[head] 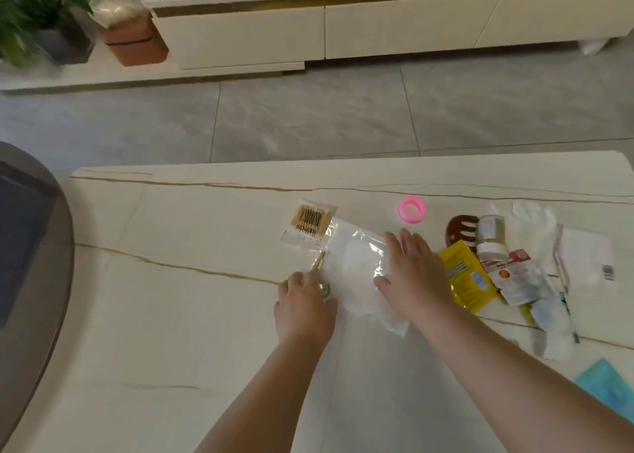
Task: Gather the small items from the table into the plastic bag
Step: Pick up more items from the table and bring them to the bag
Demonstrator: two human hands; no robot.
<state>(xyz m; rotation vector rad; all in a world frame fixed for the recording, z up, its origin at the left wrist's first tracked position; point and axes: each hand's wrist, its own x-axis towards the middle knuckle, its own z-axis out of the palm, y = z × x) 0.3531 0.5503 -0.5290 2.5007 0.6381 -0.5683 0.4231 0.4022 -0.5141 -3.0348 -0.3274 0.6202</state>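
bag [356,274] lay flat on desk [171,315], mid-right. right hand [411,274] pressed flat on it, fingers straight. left hand [305,301] pinched a small metal item [320,270] at bag's left edge. swabs [308,224] touched bag's far corner; pink cap [411,210] apart.
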